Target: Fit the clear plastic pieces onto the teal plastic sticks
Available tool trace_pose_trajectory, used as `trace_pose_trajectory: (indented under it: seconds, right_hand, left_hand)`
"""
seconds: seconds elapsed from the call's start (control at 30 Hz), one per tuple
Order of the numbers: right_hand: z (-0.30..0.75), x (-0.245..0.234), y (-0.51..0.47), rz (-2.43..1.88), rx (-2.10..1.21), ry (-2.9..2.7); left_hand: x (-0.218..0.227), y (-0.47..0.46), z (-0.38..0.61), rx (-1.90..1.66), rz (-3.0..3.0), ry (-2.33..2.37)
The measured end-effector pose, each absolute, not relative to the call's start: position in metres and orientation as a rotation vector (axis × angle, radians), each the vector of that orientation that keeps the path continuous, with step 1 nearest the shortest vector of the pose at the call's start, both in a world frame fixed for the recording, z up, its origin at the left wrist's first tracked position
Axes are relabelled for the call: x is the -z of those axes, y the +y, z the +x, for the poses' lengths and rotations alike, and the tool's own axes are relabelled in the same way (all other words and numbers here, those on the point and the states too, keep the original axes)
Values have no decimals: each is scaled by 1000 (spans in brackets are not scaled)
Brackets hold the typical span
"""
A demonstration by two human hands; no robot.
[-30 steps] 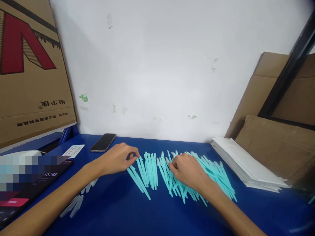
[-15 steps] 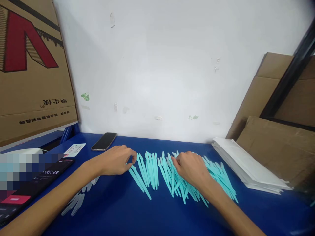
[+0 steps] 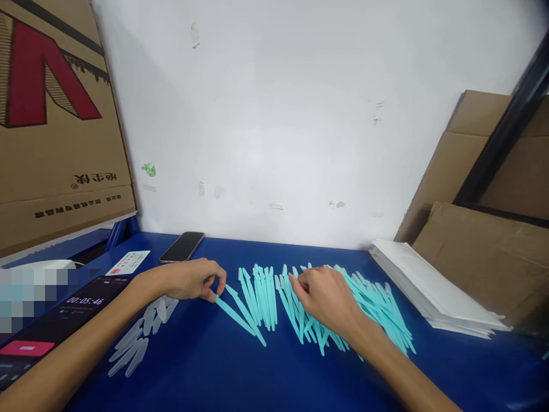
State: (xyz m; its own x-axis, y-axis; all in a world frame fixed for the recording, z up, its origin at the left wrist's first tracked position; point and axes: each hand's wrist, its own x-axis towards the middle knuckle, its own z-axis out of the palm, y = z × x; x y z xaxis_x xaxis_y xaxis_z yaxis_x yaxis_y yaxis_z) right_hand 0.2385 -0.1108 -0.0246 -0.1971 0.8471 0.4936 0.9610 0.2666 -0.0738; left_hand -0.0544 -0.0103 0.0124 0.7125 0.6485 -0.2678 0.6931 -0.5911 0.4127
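My left hand (image 3: 199,280) pinches the top end of a teal eyebrow razor (image 3: 235,316), whose handle slants down to the right over the table. Close beside it lies another razor (image 3: 246,312), their lower ends nearly meeting. A row of similar razors (image 3: 265,297) stands side by side in the middle. My right hand (image 3: 326,292) hovers or rests over a heaped pile of teal razors (image 3: 381,309), with its fingers curled and their tips hidden. Several translucent blade caps (image 3: 137,349) lie loose near my left forearm.
A dark phone (image 3: 182,247), a printed card (image 3: 128,262) and a larger device showing a timer (image 3: 72,312) lie on the left. White envelopes or sheets (image 3: 429,286) are stacked at right, beside cardboard (image 3: 489,257). A wall (image 3: 278,114) bounds the blue table (image 3: 257,377).
My left hand has drawn back leftward and slightly down, shifting the pinched razor left, apart from its neighbour. My right hand has moved slightly left. More translucent caps show beside my left forearm.
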Motion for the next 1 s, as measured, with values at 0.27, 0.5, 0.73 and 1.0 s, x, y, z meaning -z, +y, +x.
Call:
trace_pose_trajectory:
  seconds: [0.27, 0.5, 0.73, 1.0]
  right_hand:
    - [229, 17, -122, -1451, 208, -2138]
    - [211, 11, -142, -1285, 58, -2250]
    - [214, 25, -127, -1313, 224, -2251]
    - [225, 18, -124, -1313, 245, -2071]
  left_hand:
    - [-30, -15, -61, 154, 2471, 979]
    - [-38, -28, -37, -188, 2377, 694]
    - [-36, -26, -33, -314, 2402, 869]
    - [-40, 22, -117, 125, 2238, 1383]
